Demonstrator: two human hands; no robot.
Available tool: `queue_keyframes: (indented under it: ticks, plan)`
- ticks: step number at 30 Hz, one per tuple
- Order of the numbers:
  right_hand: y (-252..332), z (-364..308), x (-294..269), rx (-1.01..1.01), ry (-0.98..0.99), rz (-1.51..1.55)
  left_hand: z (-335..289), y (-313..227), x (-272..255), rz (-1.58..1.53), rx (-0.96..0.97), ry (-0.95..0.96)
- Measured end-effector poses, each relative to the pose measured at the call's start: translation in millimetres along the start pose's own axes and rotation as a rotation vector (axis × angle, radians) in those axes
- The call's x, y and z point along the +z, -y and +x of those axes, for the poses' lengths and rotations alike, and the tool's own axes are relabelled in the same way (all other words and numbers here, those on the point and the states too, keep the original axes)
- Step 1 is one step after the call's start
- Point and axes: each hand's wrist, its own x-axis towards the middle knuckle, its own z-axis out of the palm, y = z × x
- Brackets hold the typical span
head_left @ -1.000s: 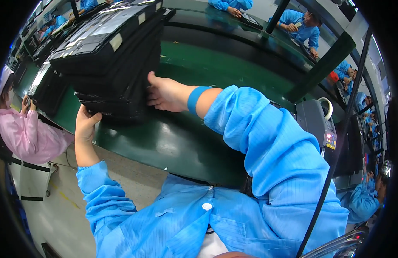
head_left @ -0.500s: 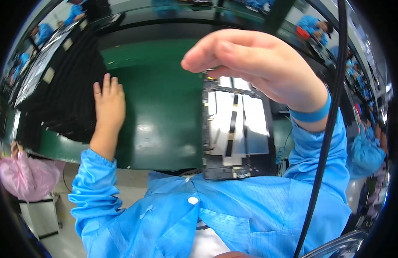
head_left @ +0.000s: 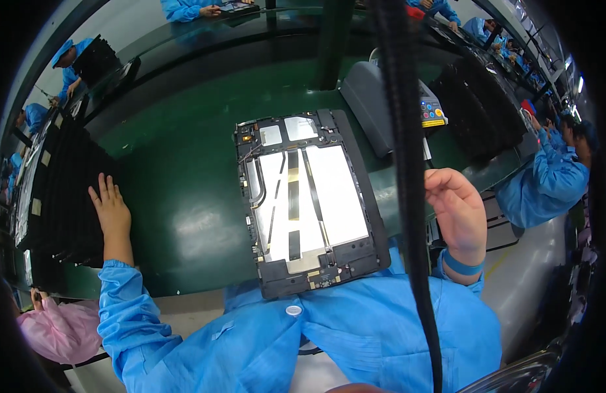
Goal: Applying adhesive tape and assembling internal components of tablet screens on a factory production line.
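Note:
An opened tablet [head_left: 339, 196] with bright silver panels, black ribbon strips and a dark frame lies on the green table at its near edge, in front of my chest. My left hand [head_left: 111, 216] rests with fingers spread against the side of a tall black stack of flat parts [head_left: 73, 190]. To the right of the tablet, my right hand [head_left: 459, 213] is raised, with its fingers bent together in a pinch. Whatever they may hold is too small to make out, and a hanging black cable [head_left: 411, 196] passes close to the fingertips.
A grey machine with coloured buttons [head_left: 371, 105] stands behind the tablet to the right. Another black stack [head_left: 483, 108] is beyond it. A green post [head_left: 330, 52] rises at the back. People in blue [head_left: 545, 183] and pink [head_left: 60, 331] sit on both sides.
My right hand has moved from above the tablet down and away to the right, its fingers now curled. The view has shifted, showing the whole tablet and the grey machine. My left hand stays by the stack.

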Motion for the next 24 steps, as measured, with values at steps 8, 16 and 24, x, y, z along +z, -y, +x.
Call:
queue_keyframes:
  ticks: [8,16,24]
  plan:
    - [-13,3,-15,0.04,-0.223,-0.214,14,23,34,-0.057,-0.017,-0.001]
    - [-26,17,-7,0.067,-0.234,-0.266,6,24,11,-0.39,-0.066,-0.158]
    - [-33,89,35,0.071,0.07,-0.484,-63,-55,-211,-1.502,0.502,-0.611]
